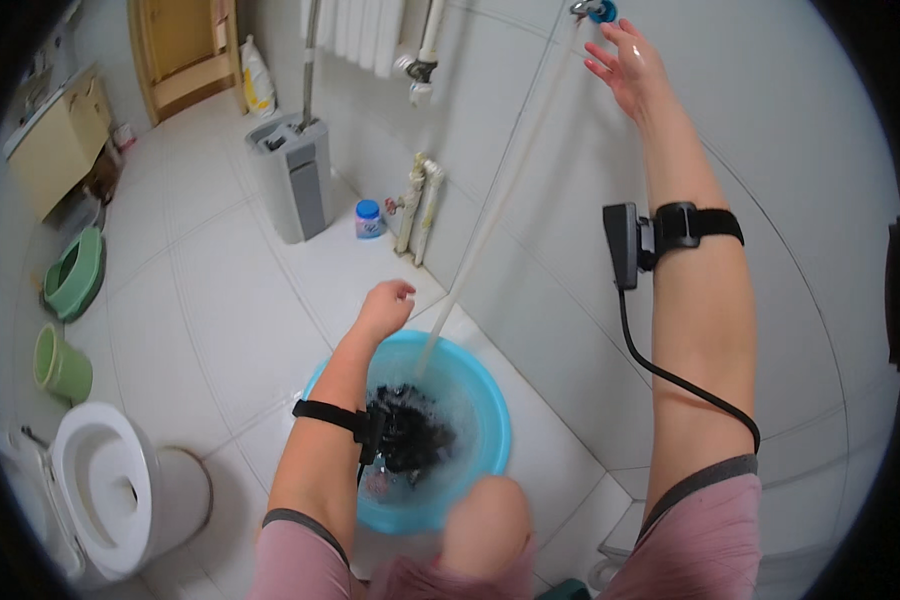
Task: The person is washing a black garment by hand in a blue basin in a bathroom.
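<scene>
My right hand (627, 72) is raised at the wall with wet fingers spread, just beside a metal tap (582, 8) with a blue part. From the tap a long pale line (500, 208), a hose or a stream of water, runs down into a light blue basin (497, 420); which of the two I cannot tell. Dark wet cloth (410, 430) lies in the basin's water. Above the basin's far rim hovers my left hand (383, 310), fingers curled in and nothing visible in them. Black straps with small devices circle both forearms.
A white toilet (105, 480) stands at the left, near a green bin (65, 365) and green basins (75, 275). Farther back are a grey mop bucket (295, 180), a blue-lidded jar (368, 218) and wall pipes (415, 205). My bare knee (487, 525) is close to the basin.
</scene>
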`<state>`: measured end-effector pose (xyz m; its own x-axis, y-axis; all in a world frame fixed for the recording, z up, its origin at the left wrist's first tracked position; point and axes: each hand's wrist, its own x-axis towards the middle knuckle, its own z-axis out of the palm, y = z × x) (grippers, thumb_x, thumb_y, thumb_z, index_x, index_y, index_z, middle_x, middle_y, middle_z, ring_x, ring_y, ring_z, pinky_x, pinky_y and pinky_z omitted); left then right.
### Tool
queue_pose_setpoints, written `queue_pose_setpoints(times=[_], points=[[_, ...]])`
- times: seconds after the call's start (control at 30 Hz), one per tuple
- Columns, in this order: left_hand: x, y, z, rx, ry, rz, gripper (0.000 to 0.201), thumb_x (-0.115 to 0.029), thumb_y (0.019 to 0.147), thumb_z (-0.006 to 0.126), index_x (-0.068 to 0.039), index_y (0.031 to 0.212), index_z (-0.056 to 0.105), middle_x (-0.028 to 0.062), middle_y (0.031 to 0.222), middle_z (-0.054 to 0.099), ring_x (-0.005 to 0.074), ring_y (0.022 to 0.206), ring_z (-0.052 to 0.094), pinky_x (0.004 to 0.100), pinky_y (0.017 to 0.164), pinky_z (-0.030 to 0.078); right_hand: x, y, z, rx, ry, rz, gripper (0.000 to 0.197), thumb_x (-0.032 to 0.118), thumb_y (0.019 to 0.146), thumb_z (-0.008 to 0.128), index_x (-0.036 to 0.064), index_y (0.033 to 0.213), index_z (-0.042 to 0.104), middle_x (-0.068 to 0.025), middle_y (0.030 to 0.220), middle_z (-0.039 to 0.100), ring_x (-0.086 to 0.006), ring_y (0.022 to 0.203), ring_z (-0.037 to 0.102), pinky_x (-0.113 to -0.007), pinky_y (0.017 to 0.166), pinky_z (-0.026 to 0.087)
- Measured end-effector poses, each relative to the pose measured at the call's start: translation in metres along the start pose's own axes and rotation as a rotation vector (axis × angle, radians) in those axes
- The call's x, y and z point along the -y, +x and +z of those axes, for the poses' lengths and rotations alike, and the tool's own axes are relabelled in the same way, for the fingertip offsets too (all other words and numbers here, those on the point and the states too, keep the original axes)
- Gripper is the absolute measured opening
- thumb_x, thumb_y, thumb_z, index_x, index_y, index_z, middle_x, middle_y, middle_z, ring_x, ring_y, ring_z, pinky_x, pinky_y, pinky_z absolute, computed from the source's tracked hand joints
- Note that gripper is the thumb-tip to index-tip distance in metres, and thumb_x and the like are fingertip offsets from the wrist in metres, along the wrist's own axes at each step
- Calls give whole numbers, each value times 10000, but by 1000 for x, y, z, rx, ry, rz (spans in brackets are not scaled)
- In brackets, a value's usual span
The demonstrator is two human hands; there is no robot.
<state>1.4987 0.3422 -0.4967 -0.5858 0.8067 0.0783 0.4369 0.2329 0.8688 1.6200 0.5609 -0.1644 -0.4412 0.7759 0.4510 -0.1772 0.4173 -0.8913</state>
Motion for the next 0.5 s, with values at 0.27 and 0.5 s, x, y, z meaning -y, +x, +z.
queue_pose_setpoints(times=[0.27,0.5], points=[[32,26,-2,131,95,-5,261,-107,658,521,-15,889,599,162,825,598,260,790,571,324,721,444,40,28,10,-98,226,32,647,-41,746,423,66,1312,130,-120,1200,355,-185,946,463,-334,773,396],[54,41,-8,147,175,-78,270,-116,649,496,-57,889,603,189,918,570,323,897,530,373,792,418,27,34,55,-218,-247,-128,481,16,776,433,12,1240,309,-167,1163,430,-165,936,502,-310,782,409]])
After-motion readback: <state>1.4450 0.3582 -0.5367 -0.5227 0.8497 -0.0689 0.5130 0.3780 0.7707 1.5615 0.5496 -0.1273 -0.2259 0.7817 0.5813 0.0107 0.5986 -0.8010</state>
